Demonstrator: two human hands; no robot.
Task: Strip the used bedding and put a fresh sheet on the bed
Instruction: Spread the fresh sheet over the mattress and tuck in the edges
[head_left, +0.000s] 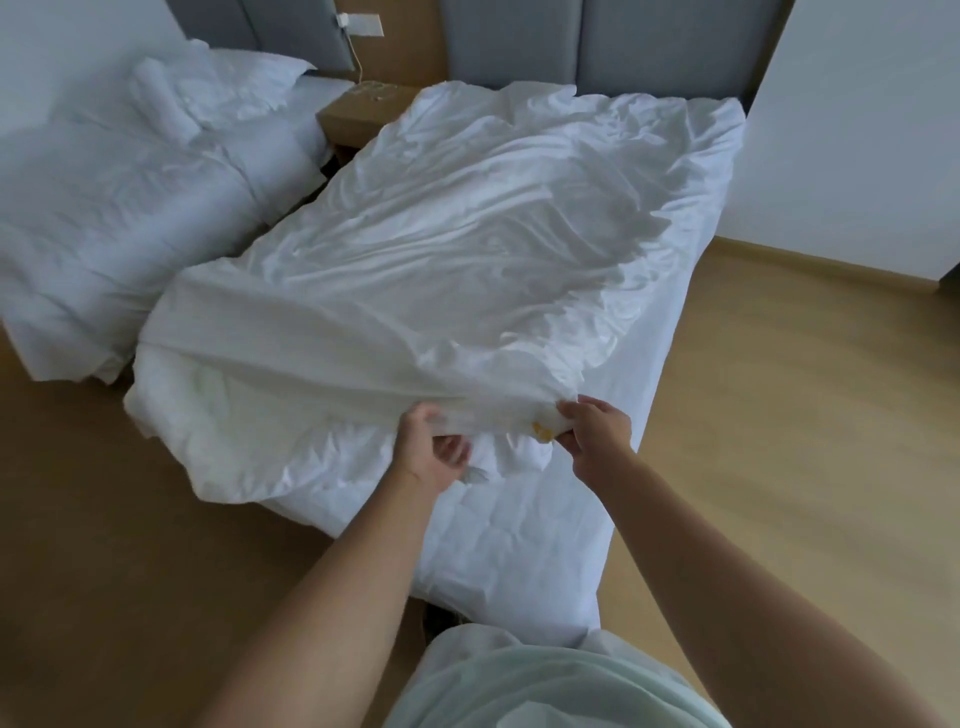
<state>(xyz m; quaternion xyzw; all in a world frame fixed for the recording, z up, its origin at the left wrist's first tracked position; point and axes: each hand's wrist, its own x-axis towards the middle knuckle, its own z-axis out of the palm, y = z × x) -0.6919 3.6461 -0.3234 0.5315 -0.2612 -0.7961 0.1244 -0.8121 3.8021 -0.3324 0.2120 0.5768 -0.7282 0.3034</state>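
A rumpled white sheet (467, 249) billows over the bed from the grey headboard down to the foot. Its near edge is lifted off the quilted mattress (519, 530), whose bare foot end shows below. My left hand (434, 447) grips that raised edge from beneath, fingers curled round the cloth. My right hand (595, 428) pinches the same edge a little to the right, beside a small yellow tag (543, 430). The two hands are close together above the foot of the bed.
A second bed (119, 208) with white bedding and a pillow stands to the left, a narrow gap between. A wooden nightstand (358, 117) sits between the headboards. Wooden floor (779, 415) runs right of the bed, up to a white wall.
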